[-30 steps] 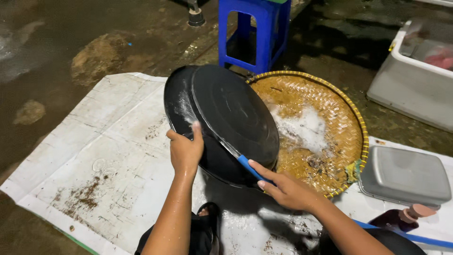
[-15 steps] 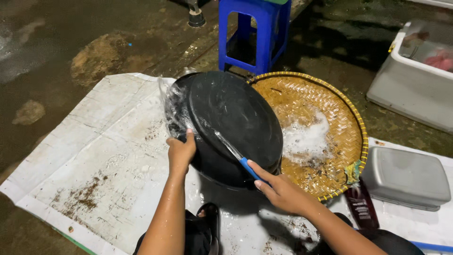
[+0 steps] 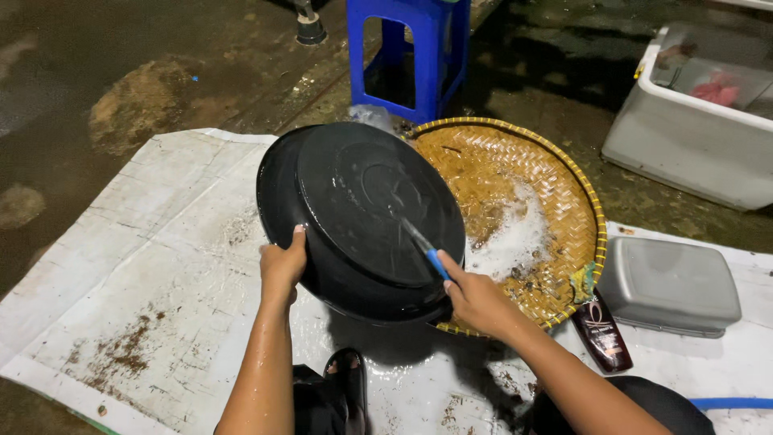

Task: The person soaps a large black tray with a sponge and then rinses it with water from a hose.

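The left hand (image 3: 282, 266) grips the rim of the black basin (image 3: 362, 217), tilted bottom-up at centre. The right hand (image 3: 475, 298) is closed on a blue-handled brush (image 3: 423, 246) against its underside. At 3 o'clock the woven tray (image 3: 555, 185) holds foam; the basin looks wet, rinsing seems left.

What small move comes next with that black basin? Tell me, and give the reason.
Probably sweep the blue-handled brush in the right hand on across the upturned black basin: the left hand holds its rim tilted, and the bristles touch only the middle of the wet base.
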